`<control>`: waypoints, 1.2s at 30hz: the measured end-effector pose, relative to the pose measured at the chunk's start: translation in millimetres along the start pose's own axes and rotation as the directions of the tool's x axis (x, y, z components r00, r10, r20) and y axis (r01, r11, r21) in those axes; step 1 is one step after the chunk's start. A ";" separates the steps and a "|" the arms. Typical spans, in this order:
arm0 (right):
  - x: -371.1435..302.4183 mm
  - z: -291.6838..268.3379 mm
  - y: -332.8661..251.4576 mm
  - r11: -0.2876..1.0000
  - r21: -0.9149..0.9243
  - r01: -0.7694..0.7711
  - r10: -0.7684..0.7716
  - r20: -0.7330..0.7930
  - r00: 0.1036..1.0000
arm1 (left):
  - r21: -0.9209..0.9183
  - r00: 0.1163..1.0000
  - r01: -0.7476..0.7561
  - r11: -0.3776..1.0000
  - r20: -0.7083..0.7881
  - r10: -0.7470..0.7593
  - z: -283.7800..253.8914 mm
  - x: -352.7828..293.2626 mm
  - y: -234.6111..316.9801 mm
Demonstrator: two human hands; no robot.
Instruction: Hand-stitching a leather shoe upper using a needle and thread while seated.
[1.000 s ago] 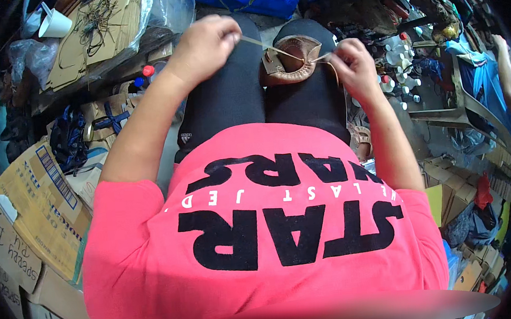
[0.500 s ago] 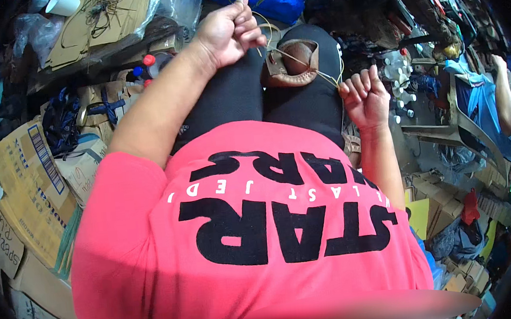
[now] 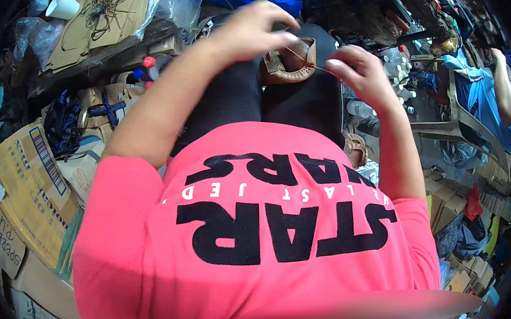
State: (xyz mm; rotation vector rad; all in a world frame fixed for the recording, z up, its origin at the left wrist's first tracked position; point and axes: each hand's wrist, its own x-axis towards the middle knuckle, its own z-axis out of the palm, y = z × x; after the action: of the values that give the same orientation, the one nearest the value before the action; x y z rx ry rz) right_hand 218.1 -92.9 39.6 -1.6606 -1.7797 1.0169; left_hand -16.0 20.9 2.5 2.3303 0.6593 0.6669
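Observation:
A brown leather shoe upper (image 3: 289,71) with a stitched, puckered edge lies over my thighs near the knees, around a darker rounded brown form (image 3: 298,55). Thin light thread (image 3: 318,67) runs from its seam toward both hands. My left hand (image 3: 260,30), smeared by motion, is just above the leather at its far left, thumb and forefinger pinched at the thread. To the right of the leather, my right hand (image 3: 364,76) is closed with thumb against forefinger on the thread's other end. Whether a needle is in either hand cannot be made out.
Cardboard sheets with loose dark strands (image 3: 98,31) and a white cup (image 3: 63,5) are far left. Cardboard boxes (image 3: 27,189) crowd my left side. Plastic bottles (image 3: 402,76) and a chair (image 3: 460,128) stand right, near another person's arm (image 3: 504,92). A stitched brown leather piece (image 3: 357,150) is beside my right hip.
Both hands have come in from wide apart toward the leather upper. My left hand moved right, and my right hand rose slightly. The thread stretched between them now spans a shorter distance.

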 end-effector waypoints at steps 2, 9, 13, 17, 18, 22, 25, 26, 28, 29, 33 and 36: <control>16.1 6.1 -11.2 0.945 -0.309 0.104 -0.055 0.164 0.985 | -0.097 0.980 0.138 0.986 0.156 -0.122 28.4 15.2 11.6; -11.5 10.4 -4.4 0.974 -0.198 0.107 -0.064 0.209 0.976 | -0.240 0.961 0.193 0.952 0.241 -0.134 60.5 25.1 17.8; -34.7 9.7 0.7 0.986 -0.130 0.101 -0.089 0.094 0.992 | -0.296 0.947 0.226 0.928 0.290 -0.138 57.7 31.0 23.2; -67.3 -19.6 -6.8 0.931 0.357 -0.081 0.080 0.017 0.997 | -0.388 0.921 0.355 0.851 0.301 -0.247 51.5 33.6 7.2; -67.4 -24.6 -6.6 0.947 0.313 -0.067 0.070 0.002 0.998 | -0.436 0.906 0.374 0.819 0.360 -0.222 48.6 33.5 4.9; -45.9 -7.7 -13.9 0.995 -0.007 0.096 -0.096 -0.089 0.991 | -0.570 0.880 0.379 0.729 0.465 -0.094 38.7 32.2 -0.2; -32.1 0.6 -12.3 0.997 -0.066 0.027 -0.030 -0.045 0.999 | -0.563 0.792 0.504 0.655 0.603 -0.091 31.9 32.1 1.7; -29.0 4.6 -6.3 0.995 -0.086 0.040 -0.045 -0.051 0.998 | -0.562 0.794 0.504 0.656 0.601 -0.094 32.0 31.8 2.3; -24.3 8.6 0.0 0.993 -0.108 0.055 -0.061 -0.057 0.996 | -0.547 0.776 0.523 0.653 0.622 -0.101 32.1 31.2 3.3; -22.4 10.1 1.7 0.991 -0.125 0.052 -0.059 -0.051 0.997 | -0.546 0.777 0.524 0.653 0.621 -0.104 32.2 30.2 3.0; -19.7 10.0 -1.9 0.987 -0.162 0.024 -0.030 -0.033 0.999 | -0.547 0.766 0.535 0.644 0.635 -0.096 30.3 28.7 5.5; -18.5 8.2 -5.7 0.976 -0.218 0.004 -0.012 -0.036 0.999 | -0.539 0.769 0.523 0.660 0.632 -0.094 29.9 30.0 6.6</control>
State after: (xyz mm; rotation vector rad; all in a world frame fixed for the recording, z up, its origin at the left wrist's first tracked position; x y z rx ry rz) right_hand 210.6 -112.4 41.6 -1.7865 -1.9291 0.8052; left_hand 26.3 21.7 -4.7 1.4975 0.4209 0.0011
